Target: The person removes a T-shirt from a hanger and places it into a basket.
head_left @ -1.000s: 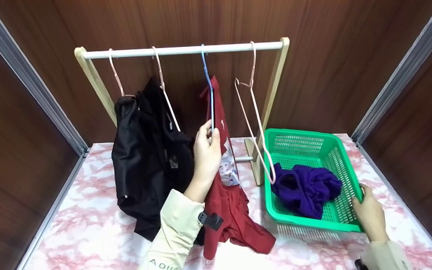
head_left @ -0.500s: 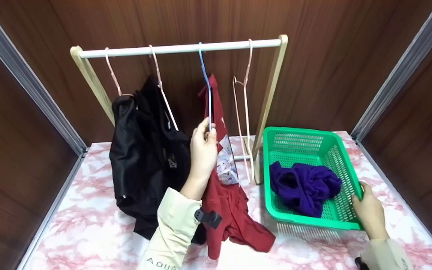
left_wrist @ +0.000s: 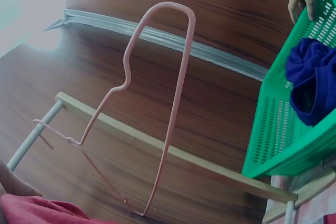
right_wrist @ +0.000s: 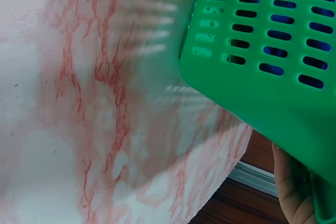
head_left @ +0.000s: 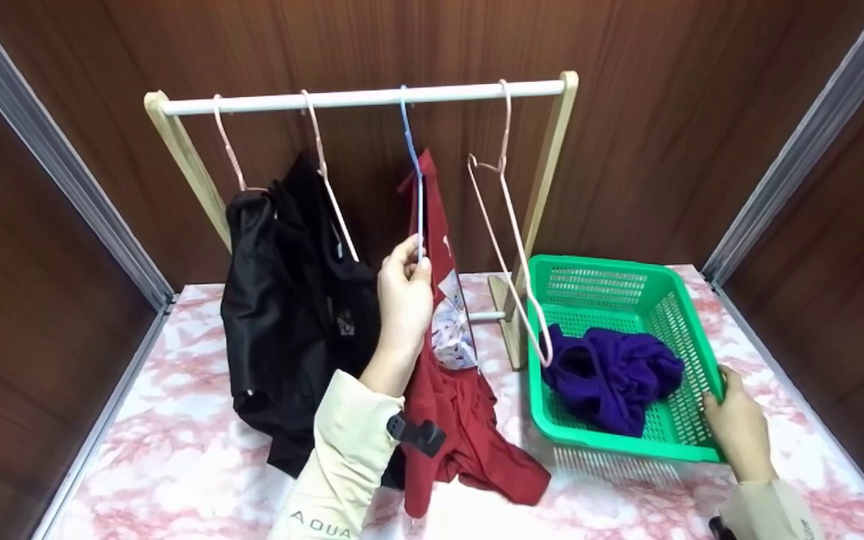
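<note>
Two hands grip: the left hand pinches the blue hanger between thumb and fingers, the red garment hanging just beside it; the right hand has fingers curled round the basket's right rim, near its front corner. Purple cloth lies inside. Strips of desk show left of the basket and toward the desk's right edge. Since half a second ago, the bare pink hanger has swung toward the basket's left rim.

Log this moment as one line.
left hand: pinches blue hanger | right hand: holds green basket | red garment: by left hand | purple garment: inside basket | rightmost pink hanger: bare, on rail
</note>
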`<control>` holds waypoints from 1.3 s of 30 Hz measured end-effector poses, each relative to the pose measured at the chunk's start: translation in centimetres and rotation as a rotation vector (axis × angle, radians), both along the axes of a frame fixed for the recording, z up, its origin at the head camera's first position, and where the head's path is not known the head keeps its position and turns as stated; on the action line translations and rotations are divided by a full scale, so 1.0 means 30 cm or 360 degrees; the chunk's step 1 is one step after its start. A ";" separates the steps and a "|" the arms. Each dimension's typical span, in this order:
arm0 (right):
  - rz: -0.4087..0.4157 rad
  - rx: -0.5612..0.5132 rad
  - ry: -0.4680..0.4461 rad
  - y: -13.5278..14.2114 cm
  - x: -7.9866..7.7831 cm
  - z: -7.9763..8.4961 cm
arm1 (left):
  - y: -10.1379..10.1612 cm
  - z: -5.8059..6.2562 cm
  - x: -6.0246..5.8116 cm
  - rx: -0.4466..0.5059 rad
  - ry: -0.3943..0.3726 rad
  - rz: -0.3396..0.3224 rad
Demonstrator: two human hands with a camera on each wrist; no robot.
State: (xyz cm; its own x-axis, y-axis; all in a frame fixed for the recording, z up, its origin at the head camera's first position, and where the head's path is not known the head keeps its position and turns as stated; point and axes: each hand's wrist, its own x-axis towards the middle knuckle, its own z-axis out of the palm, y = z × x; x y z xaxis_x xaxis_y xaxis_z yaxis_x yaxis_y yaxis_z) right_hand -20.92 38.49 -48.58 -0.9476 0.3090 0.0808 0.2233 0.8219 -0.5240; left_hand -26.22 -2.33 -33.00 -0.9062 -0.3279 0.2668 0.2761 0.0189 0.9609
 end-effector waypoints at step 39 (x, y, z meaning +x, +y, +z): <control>-0.0001 0.0006 0.0053 0.000 0.003 -0.008 | 0.038 -0.018 0.024 -0.0063 0.0271 0.0073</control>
